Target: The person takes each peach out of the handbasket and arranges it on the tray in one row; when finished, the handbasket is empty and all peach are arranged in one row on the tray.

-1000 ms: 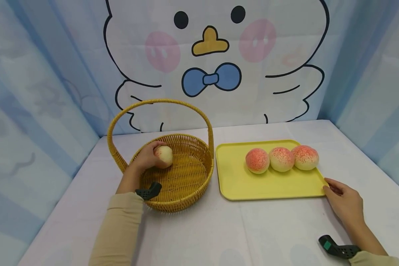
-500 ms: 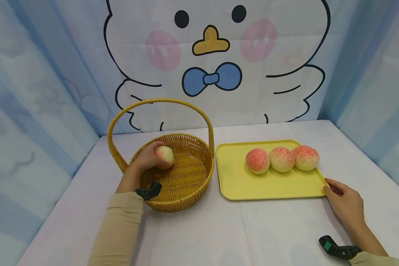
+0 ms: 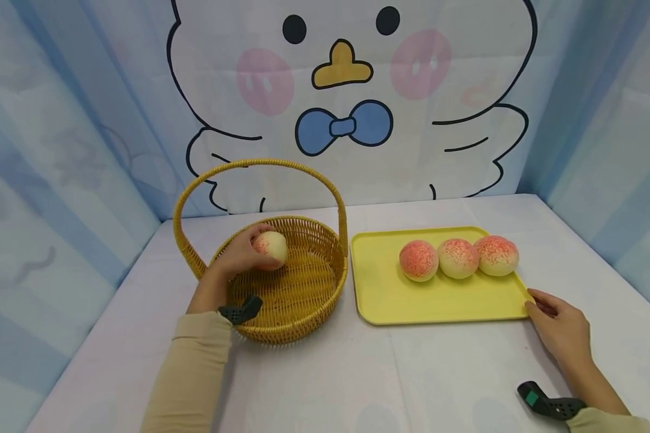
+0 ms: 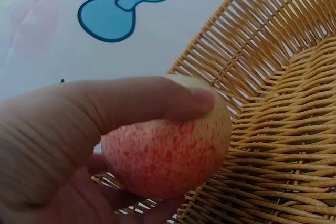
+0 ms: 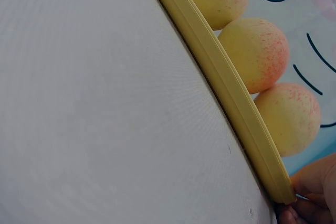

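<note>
Inside the round wicker basket (image 3: 303, 319), my left hand (image 3: 242, 251) grips a pale peach (image 3: 273, 248) speckled with red. The left wrist view shows the thumb laid across the top of that peach (image 4: 168, 156), with fingers beneath it, next to the woven wall. At the right, my right hand (image 3: 562, 328) pinches the near right corner of a yellow tray (image 3: 411, 307). Three more peaches sit in a row on the tray: a redder one (image 3: 419, 261), a middle one (image 3: 458, 258) and a right one (image 3: 496, 255).
The basket's tall arched handle (image 3: 271, 162) rises over it. A white cloth (image 3: 357, 379) covers the table. Behind stands a curtain (image 3: 341, 174) with a cartoon bird print. Each wrist wears a black device, such as the right wristband (image 3: 552, 403).
The left hand has lifted the peach slightly and shifted it a little to the right within the basket. The right hand and the tray stay where they were.
</note>
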A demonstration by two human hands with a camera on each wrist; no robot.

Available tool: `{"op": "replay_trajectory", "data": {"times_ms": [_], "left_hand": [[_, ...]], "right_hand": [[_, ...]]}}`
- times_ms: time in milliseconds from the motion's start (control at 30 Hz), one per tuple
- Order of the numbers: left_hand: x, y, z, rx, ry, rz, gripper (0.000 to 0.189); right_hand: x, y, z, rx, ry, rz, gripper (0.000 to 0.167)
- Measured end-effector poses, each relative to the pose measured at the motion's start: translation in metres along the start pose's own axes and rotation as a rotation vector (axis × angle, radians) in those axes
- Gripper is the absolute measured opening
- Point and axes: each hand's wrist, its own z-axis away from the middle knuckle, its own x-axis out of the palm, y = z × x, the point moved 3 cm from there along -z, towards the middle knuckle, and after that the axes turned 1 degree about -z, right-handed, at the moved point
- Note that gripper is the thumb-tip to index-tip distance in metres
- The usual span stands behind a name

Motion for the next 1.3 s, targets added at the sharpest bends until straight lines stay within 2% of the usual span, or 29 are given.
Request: {"op": "replay_trajectory", "data": {"times_ms": [67,300,500,767,1000,1167,1300], "left_hand": [[0.0,0.003,-0.001,0.016,-0.005,0.034,0.072],[-0.002,0.024,-0.002,0.123,-0.035,0.246,0.072],[0.003,0.048,0.007,0.175,-0.074,0.316,0.073],[0.014,0.076,0.024,0.232,-0.144,0.354,0.076],[0.032,0.103,0.037,0.371,-0.206,0.42,0.073],[0.051,0.12,0.042,0.409,-0.256,0.441,0.07],[0.065,0.129,0.043,0.407,-0.261,0.467,0.068]], "right_hand": [[-0.001,0.0,0.0,0.006,0.001,-0.003,0.045],[0.001,-0.001,0.0,0.012,-0.005,-0.014,0.045],[0.002,0.0,0.001,0.005,-0.006,-0.009,0.045],[0.0,-0.001,0.0,-0.018,-0.003,-0.004,0.045],[-0.002,-0.002,-0.002,-0.039,0.004,-0.014,0.045],[-0.001,-0.002,-0.001,-0.021,0.013,-0.011,0.043],[-0.002,-0.003,0.0,-0.025,0.021,-0.003,0.042]]}}
